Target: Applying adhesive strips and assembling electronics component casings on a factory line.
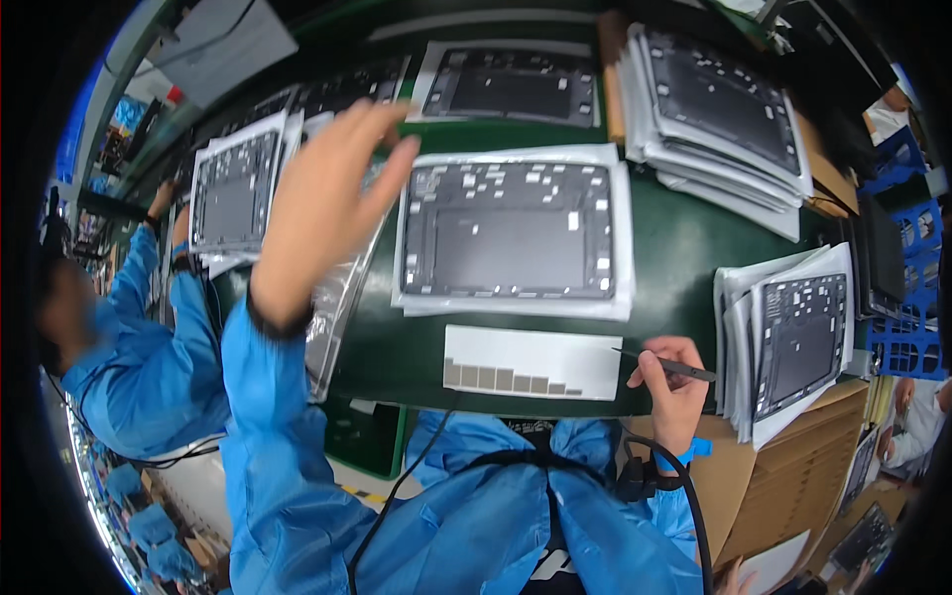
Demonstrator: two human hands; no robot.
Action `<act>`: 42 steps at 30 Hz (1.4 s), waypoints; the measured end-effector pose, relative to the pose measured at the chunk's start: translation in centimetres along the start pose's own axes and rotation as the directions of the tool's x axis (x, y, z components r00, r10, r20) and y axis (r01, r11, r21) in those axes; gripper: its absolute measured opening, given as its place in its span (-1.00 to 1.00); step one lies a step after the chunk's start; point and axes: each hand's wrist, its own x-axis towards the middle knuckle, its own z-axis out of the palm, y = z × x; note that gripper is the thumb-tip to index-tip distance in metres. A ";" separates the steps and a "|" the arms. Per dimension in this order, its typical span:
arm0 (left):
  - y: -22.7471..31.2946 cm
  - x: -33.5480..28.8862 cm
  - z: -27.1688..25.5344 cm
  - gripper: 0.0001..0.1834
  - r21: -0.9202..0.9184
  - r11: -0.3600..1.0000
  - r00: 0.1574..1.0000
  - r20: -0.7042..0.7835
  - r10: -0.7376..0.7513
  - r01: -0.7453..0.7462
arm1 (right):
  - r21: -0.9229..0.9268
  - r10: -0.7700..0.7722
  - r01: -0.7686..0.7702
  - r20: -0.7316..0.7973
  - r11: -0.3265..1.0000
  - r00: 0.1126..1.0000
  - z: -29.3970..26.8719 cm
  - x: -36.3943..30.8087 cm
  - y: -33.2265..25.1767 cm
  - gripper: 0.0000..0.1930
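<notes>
Above the green counter [684,238], left of centre, raising the left hand [322,203] with fingers spread wide, holding nothing; just beyond, lying flat on white wrap, the dark panel [513,231]; nearer, the grey sticker sheet [533,362]; pinching tweezers [662,364] in the right hand [674,382]; probably best picking each sticker gently by its edge.

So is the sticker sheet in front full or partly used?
Partly used: the sticker sheet is mostly bare white, with only one row of grey squares left along its lower left edge.

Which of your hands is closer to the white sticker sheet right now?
Right. The right hand, holding tweezers, is beside the white sticker sheet's right edge; the left hand is raised up to its left.
</notes>
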 end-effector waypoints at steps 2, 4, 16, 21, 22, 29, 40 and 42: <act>2.6 -7.3 -0.5 -0.58 -0.010 0.998 0.993 0.092 0.069 -0.069 | 0.024 -0.031 0.033 -0.082 0.999 0.996 0.3 -1.0 0.9 -0.86; 3.7 -14.8 0.1 -0.48 -0.148 0.987 0.949 0.297 0.104 -0.062 | 0.083 -0.005 0.009 -0.047 0.997 0.999 1.6 -2.0 2.2 -0.86; 7.2 -25.7 9.0 -0.22 -0.097 0.976 0.944 0.286 -0.162 0.197 | 0.008 0.019 -0.019 0.038 1.000 0.999 13.0 -4.1 5.8 -0.83; 6.5 -25.7 9.3 -0.24 -0.131 0.974 0.947 0.290 -0.141 0.185 | -0.091 0.019 -0.017 0.021 0.996 1.000 14.3 -3.6 6.3 -0.81; 6.4 -25.7 9.2 -0.24 -0.133 0.972 0.946 0.291 -0.147 0.192 | -0.097 0.022 -0.020 0.025 0.995 0.999 14.5 -3.6 6.3 -0.81; 6.3 -25.8 9.0 -0.29 -0.163 0.961 0.946 0.274 -0.171 0.221 | -0.037 -0.011 0.010 -0.024 0.999 1.000 14.1 -3.3 5.6 -0.86; 6.0 -25.6 8.9 -0.30 -0.189 0.955 0.942 0.292 -0.168 0.229 | -0.148 -0.001 0.008 0.050 0.989 0.999 15.5 -3.1 6.1 -0.84; 6.0 -25.7 9.0 -0.31 -0.196 0.952 0.940 0.295 -0.173 0.236 | -0.140 0.000 0.008 0.058 0.990 0.998 15.3 -3.1 6.1 -0.84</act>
